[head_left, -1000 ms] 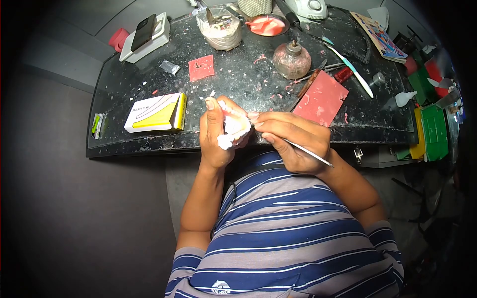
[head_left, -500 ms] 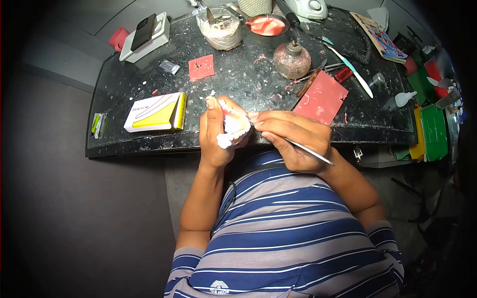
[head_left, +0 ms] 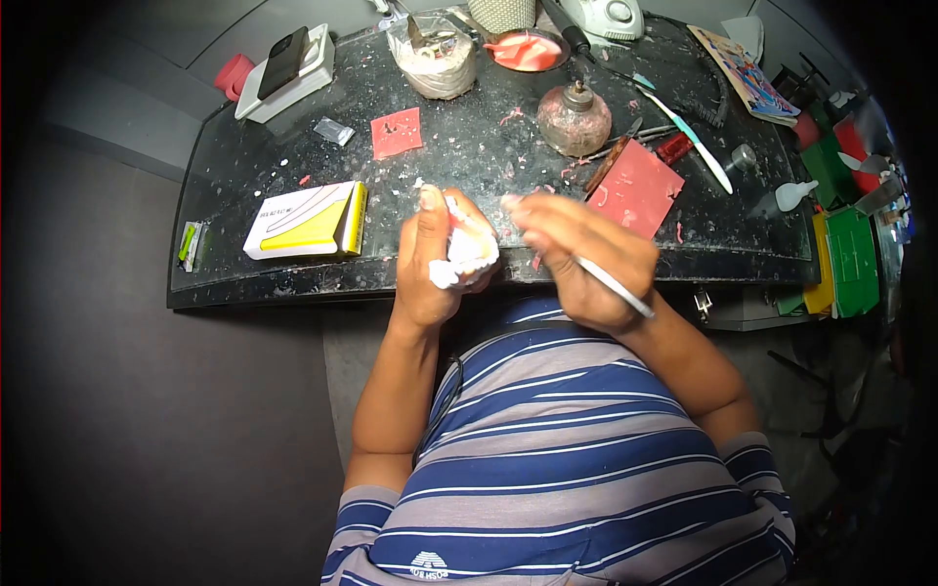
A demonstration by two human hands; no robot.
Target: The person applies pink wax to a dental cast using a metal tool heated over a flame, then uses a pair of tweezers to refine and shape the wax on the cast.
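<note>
My left hand is closed around a white plaster dental model with pink wax along it, thumb pointing up on its left side. To the right, a short gap from the model, my right hand pinches a thin tool with a pale, slim handle that sticks out below the palm. The working tip of this tool is hidden by fingers and blur. Behind my right hand a pink wax sheet lies on the bench, with a knife by its left edge.
On the black bench lie a yellow-and-white box, a small wax piece and a toothbrush. Farther back stand a glass spirit burner, a plastic-lined tub and a dish of pink wax. Green bins flank the right.
My right hand has drawn back from the dental model, its fingertips now apart from it and slightly higher. My left hand with the model has shifted a little to the right.
</note>
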